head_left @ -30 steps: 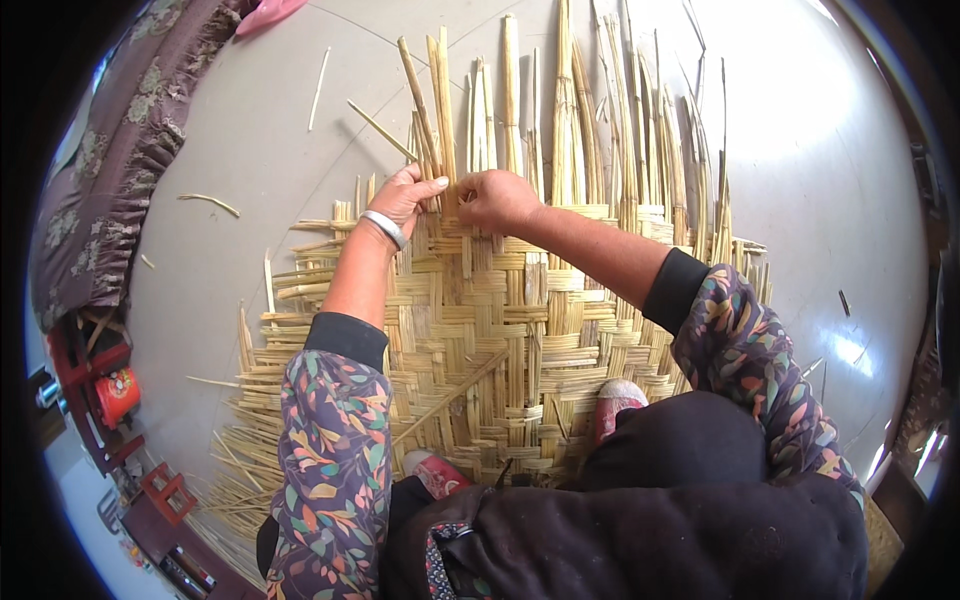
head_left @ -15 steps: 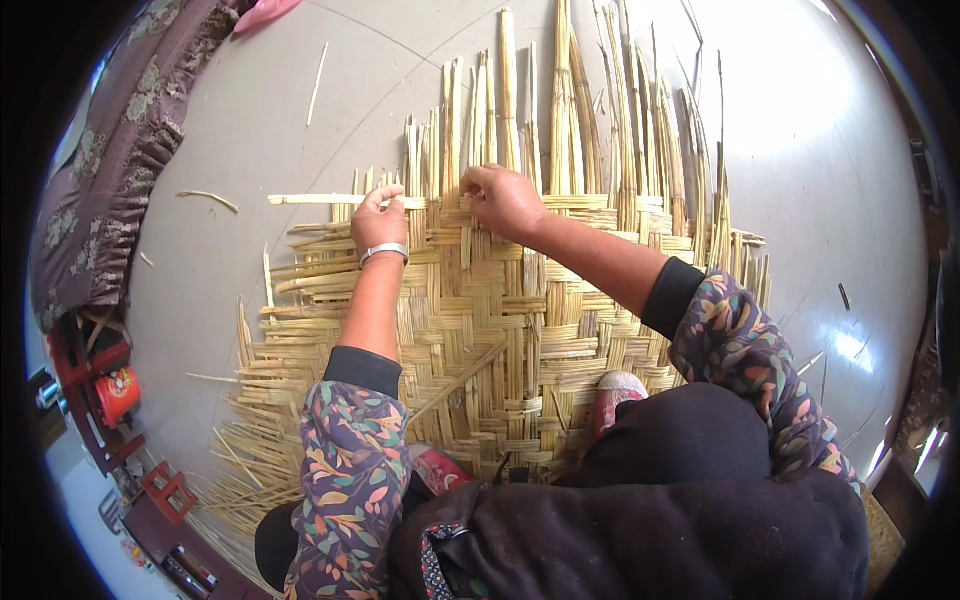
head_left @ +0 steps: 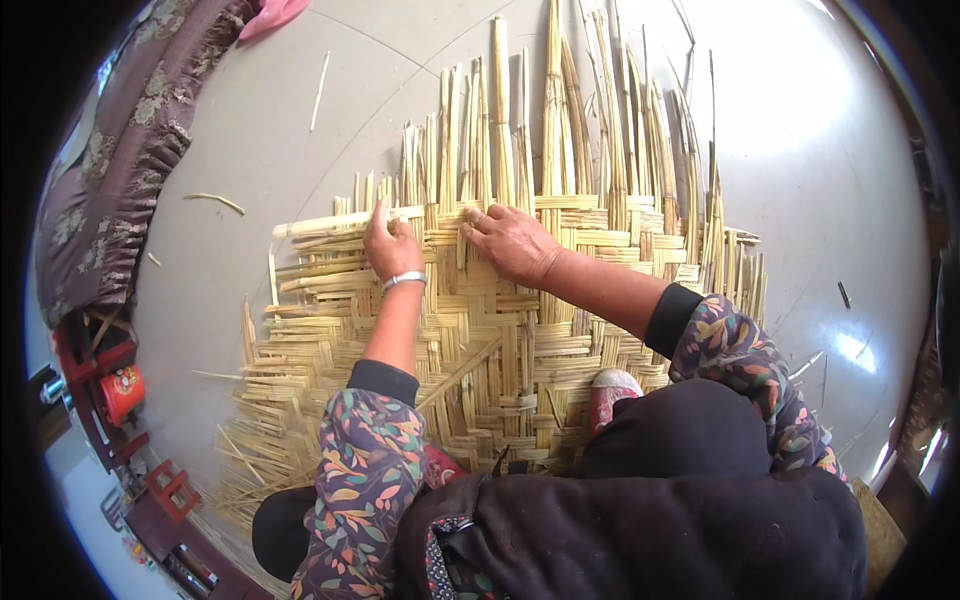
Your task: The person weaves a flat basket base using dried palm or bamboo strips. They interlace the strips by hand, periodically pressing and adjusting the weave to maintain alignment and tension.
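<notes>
- Head view, change: a second ago the left hand [head_left: 392,250] gripped raised stalks; now the pale strip [head_left: 305,227] lies crosswise beneath it at the far edge of the woven mat [head_left: 475,325], which is spread on the floor [head_left: 205,290].
- The right hand [head_left: 515,245] was curled like a fist half a second ago; it has since loosened and flattened over the weave.
- Judging by this, the strip is being settled into the outermost row, its left end sticking out past the mat's edge.
- Left hand: fingers partly bent, over the strip and touching it; whether thumb and fingers close on it, I cannot tell.
- Right hand: fingers slightly spread and bent, tips against the weave just below the upright stalks [head_left: 500,120]; its underside is hidden, so I cannot tell whether it pinches anything.
</notes>
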Available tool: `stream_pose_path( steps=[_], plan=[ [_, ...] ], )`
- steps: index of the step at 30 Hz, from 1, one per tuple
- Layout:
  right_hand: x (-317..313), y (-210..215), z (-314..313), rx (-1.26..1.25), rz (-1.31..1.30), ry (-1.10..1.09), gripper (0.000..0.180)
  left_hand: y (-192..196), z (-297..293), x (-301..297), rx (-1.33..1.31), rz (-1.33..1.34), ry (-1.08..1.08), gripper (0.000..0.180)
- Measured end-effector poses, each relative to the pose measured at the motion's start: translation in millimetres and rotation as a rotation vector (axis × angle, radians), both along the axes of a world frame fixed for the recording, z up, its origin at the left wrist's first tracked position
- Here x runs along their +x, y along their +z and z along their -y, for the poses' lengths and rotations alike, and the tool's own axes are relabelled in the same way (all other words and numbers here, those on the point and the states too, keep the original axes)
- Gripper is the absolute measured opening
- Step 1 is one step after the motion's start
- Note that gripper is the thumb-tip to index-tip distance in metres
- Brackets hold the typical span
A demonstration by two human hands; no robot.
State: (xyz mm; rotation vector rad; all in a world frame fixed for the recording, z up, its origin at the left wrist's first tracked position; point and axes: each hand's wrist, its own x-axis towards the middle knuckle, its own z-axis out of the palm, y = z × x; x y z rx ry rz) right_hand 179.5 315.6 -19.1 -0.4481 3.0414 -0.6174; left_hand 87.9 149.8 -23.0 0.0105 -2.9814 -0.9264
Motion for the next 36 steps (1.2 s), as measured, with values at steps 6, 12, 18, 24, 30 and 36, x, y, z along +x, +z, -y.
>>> stream_pose_path(
  steps=[6,12,18,24,30,36],
  plan=[
    [12,4,-8,0.094,-0.067,0.108,0.044,-11,5,53,-0.175,-0.208,-0.192,0.059],
    [11,-5,-8,0.157,-0.166,0.142,0.040,-16,-2,59,-0.413,-0.169,-0.307,0.059],
    [12,1,-3,0.224,-0.090,0.140,0.046,-10,-2,56,-0.439,-0.151,-0.330,0.057],
    [15,5,3,0.293,-0.099,0.127,0.046,-9,4,43,-0.227,-0.005,-0.306,0.054],
    [40,0,-6,0.218,-0.222,0.085,0.044,-10,-2,63,-0.295,-0.040,-0.422,0.056],
    [72,6,-27,0.091,0.006,0.000,0.046,-20,-6,83,-0.477,-0.158,-0.538,0.061]
  ],
)
